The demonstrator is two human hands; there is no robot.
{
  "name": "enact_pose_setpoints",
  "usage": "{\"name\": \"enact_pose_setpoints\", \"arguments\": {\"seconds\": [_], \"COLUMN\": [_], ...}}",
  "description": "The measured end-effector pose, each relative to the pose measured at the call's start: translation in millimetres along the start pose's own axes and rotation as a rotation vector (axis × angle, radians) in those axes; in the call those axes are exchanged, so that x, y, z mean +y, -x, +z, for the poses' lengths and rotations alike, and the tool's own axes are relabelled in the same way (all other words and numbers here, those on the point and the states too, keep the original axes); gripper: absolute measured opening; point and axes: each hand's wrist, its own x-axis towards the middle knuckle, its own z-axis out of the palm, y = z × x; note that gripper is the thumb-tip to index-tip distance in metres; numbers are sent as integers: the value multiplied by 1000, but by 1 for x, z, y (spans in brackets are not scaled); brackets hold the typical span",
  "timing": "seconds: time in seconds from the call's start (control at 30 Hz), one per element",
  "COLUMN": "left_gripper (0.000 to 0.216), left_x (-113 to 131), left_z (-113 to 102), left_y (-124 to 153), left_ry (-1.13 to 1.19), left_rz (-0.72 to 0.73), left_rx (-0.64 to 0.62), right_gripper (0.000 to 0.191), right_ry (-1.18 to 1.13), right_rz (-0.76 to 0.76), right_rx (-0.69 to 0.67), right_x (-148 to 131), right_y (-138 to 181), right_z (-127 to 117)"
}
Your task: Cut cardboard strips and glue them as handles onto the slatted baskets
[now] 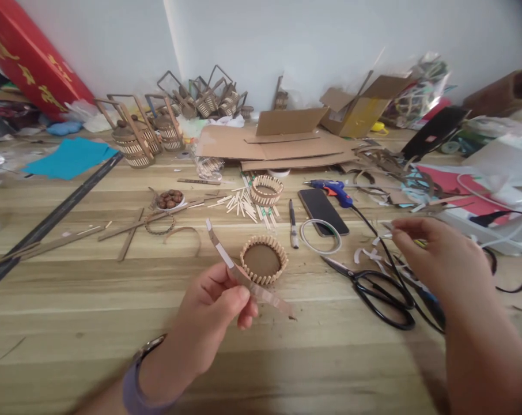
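My left hand [218, 311] pinches a thin curved brown cardboard strip [267, 295] between thumb and fingers. White tape backing covers part of the strip's upper end; its lower part looks shiny and bare. Just behind the strip, a round basket base [263, 259] stands on the table, ringed with short wooden sticks around a brown disc. Off to the right, my right hand [436, 253] is raised over white paper scraps [369, 257], its thumb and fingertips pressed together. A small pale bit shows at those fingertips, too small to name surely.
Black-handled scissors [382, 294] lie below the scraps. A tape roll [321, 236], phone [324, 212], pen [293, 225] and blue glue gun [332, 190] sit mid-table. Beyond are a second stick ring [267, 190], loose sticks [239, 204], brown balls [170, 199] and cardboard sheets [278, 147].
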Motion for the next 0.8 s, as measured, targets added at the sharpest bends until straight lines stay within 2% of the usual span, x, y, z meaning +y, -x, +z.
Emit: {"name": "enact_pose_setpoints", "arguments": {"seconds": [0.07,0.2,0.37,0.47,0.5,0.57,0.63,0.73,0.8], "left_gripper": [8,7,10,11,11,11,12,10,6], "left_x": [-2,-6,-10,-12,-12,-12,-11,-9,-7], "left_z": [-1,-3,-2,-1,0,0,1,4,6], "left_y": [0,0,0,1,2,3,4,4,5], "left_ry": [-10,-26,-42,-39,-43,-65,-94,-129,-171], "left_rz": [-7,-15,-55,-102,-117,-145,-170,-193,-200], "left_rx": [-6,-12,-4,-40,-56,-94,-150,-262,-330], "right_gripper": [12,17,31,33,35,33,30,20,27], "right_ry": [10,31,-19,-88,-142,-425,-610,-788,-947], "right_rz": [-10,99,98,40,-1,-80,-156,-176,-153], "right_rx": [-26,-85,-85,-113,-166,-382,-540,-692,-773], "right_x": [8,2,-20,-48,-62,-92,-123,-156,-167], "right_y": [-1,-4,-5,1,5,14,23,32,35], "right_z": [4,6,7,2,-2,-11,-20,-26,-24]}}
